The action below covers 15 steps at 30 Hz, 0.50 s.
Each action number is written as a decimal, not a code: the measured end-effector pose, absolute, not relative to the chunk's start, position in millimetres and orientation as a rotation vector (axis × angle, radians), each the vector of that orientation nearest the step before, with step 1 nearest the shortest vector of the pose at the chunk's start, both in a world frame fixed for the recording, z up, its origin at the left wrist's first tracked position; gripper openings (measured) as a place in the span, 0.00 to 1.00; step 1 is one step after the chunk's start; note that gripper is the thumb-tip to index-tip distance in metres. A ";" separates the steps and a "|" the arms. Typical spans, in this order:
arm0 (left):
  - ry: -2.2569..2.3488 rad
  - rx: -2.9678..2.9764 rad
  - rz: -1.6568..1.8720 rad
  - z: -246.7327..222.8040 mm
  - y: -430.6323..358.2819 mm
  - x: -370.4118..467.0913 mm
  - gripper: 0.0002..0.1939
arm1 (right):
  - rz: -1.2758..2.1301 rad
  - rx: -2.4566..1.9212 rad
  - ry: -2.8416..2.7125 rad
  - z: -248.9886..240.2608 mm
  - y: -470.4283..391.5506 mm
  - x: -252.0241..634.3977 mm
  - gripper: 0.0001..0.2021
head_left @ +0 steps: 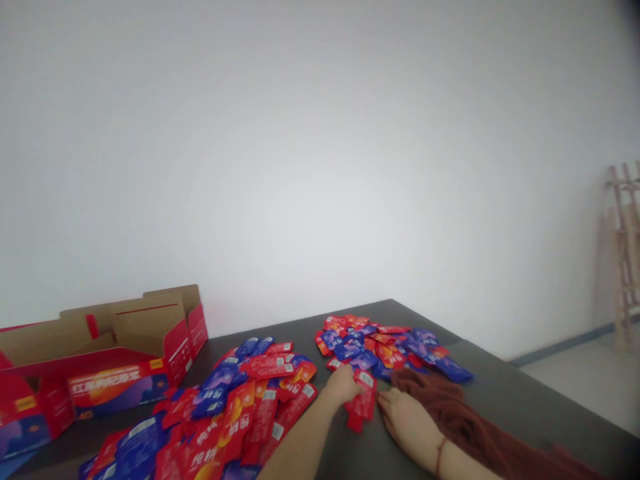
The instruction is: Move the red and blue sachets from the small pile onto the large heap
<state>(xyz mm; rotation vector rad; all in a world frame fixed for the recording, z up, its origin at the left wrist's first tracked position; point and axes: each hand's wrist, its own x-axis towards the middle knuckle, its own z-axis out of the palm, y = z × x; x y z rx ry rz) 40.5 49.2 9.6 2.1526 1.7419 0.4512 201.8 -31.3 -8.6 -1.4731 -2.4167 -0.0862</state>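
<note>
My left hand (343, 384) is closed at the left edge of red sachets (367, 395), its fingertips partly hidden. My right hand (406, 419) lies flat on the dark table, fingers stretched out, just right of those sachets and against a bunched brown cloth (457, 410). Beyond both hands spreads a pile of red and blue sachets (385, 347). To the left of my left forearm is a larger heap of similar sachets (230, 413), many with white labels.
At the far left stand open red cardboard boxes (120, 387) with brown insides. A pale wall (320, 167) rises behind the dark table (525, 400). Beyond the table's right edge is the floor (570, 373), with a wooden rack (625, 253) against the wall.
</note>
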 end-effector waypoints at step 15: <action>1.274 2.705 0.367 10.0 -15.3 1.6 0.28 | 0.207 -1.246 -2.019 3.2 -20.2 205.5 0.08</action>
